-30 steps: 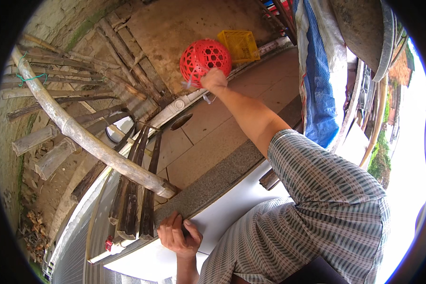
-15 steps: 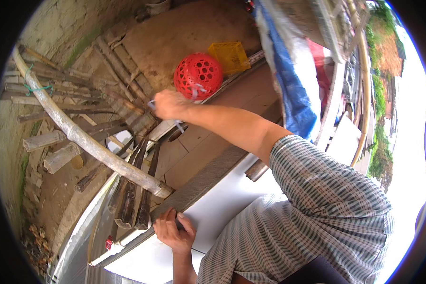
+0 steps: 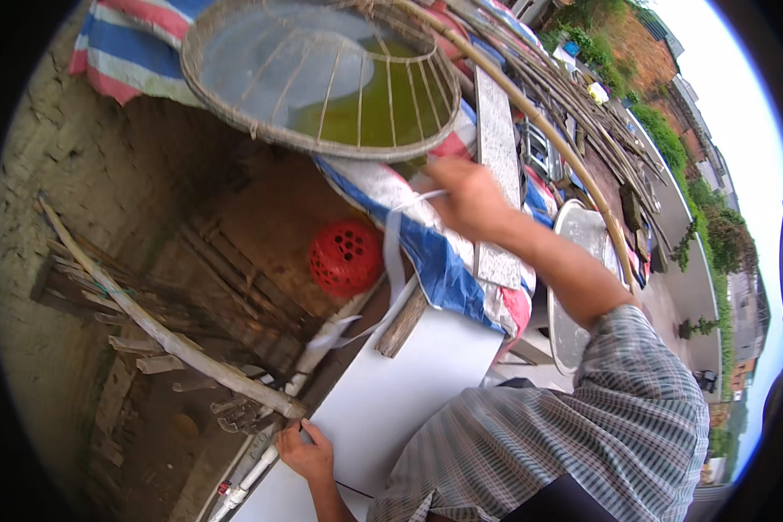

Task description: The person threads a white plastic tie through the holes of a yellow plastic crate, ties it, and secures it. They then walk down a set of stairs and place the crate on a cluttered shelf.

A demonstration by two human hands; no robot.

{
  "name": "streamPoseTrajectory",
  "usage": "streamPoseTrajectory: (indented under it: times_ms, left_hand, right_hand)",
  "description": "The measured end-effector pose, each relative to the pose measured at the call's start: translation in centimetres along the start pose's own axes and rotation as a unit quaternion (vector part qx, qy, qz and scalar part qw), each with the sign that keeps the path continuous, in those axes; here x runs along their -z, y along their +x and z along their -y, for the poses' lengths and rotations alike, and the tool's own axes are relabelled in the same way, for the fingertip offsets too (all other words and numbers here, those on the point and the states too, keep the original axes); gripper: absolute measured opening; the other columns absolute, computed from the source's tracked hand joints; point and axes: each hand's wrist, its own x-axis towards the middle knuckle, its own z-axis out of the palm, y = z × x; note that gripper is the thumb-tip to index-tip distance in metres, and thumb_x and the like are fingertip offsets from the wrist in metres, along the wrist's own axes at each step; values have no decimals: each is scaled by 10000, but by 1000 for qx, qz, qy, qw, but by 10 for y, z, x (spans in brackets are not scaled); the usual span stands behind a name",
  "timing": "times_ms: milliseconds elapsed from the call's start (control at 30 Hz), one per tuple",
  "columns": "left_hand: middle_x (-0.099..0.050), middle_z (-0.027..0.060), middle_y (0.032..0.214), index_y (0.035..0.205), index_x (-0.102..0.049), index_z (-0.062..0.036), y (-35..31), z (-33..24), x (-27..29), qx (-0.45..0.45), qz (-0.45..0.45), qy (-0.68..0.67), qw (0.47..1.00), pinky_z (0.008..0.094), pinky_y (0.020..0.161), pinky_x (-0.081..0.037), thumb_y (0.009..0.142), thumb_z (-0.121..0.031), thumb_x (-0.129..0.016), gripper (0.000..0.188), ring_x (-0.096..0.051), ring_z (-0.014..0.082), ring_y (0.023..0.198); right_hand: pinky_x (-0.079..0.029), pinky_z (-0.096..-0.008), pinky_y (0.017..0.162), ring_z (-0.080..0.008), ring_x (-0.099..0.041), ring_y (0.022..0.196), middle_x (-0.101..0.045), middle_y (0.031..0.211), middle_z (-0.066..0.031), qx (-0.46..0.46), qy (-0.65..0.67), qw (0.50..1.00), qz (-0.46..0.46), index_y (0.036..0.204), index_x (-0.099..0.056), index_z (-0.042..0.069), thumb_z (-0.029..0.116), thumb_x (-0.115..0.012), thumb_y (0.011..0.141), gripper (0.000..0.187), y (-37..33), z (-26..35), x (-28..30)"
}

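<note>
My right hand (image 3: 471, 202) is raised and closed round a white plastic strap (image 3: 394, 248). The strap hangs down from the fist in a loop toward the ledge. Below and left of it, on the lower ground, sits a red openwork plastic basket (image 3: 346, 258). My left hand (image 3: 307, 451) is curled over the edge of the white-topped ledge (image 3: 409, 370), near the butt of a bent pole (image 3: 183, 348). Whether the strap is tied to anything at its lower end I cannot make out.
A large round woven basket (image 3: 235, 117) stands ahead, greenish and grey inside. Striped tarpaulin (image 3: 444, 261) drapes beneath it. A short wood piece (image 3: 402, 326) lies on the ledge. Long poles (image 3: 574, 104) and a pale basin (image 3: 574, 287) are to the right; stacked sticks (image 3: 244, 270) lie below left.
My right hand has swung up and to the right, away from the sticks, drawing out the strap. My view has shifted, bringing in the woven basket. My left hand stays at the ledge edge.
</note>
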Motion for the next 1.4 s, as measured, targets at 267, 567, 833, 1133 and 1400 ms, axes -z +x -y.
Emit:
streamPoseTrajectory:
  times_ms: [267,567,833,1133,1400]
  left_hand:
    - [-689,212,883,928,-673,57,-1,12,-9,4,-35,-30,999,509,790,-519,876,-60,-662,129,-648,413,836]
    - [-691,205,944,997,-679,59,23,-25,19,4,-36,-65,997,409,721,-569,879,-25,-666,145,-692,334,784]
    - [-717,190,926,1012,-699,46,79,-117,31,-93,-15,-99,991,376,735,-572,896,-34,-683,142,-716,296,798]
    - [-730,155,920,1003,-721,16,141,-325,-18,-215,46,-331,918,316,731,-566,914,-16,-682,102,-723,236,785]
    - [-636,300,1155,1315,-427,140,136,-443,-41,-166,7,-473,865,419,827,-587,922,-371,-738,716,-713,300,934]
  right_hand:
    - [-555,-531,808,-434,-699,918,-686,1042,-265,-345,-330,879,-4,1151,-605,-12,476,-677,936,538,-126,-243,147]
    - [-536,-491,810,-396,-682,873,-724,829,-216,-287,-295,910,51,940,-670,21,362,-763,766,394,-211,-339,124]
    - [-561,-507,777,-425,-712,833,-717,860,-251,-316,-130,938,62,895,-731,16,274,-747,722,311,-189,-307,151]
    - [-529,-452,657,-345,-676,665,-659,721,-249,-294,34,951,93,871,-691,-62,133,-724,690,269,-199,-186,219]
    - [-345,-295,562,-89,-428,671,-475,741,13,-316,117,936,101,865,-572,2,69,-684,761,167,-306,-68,257]
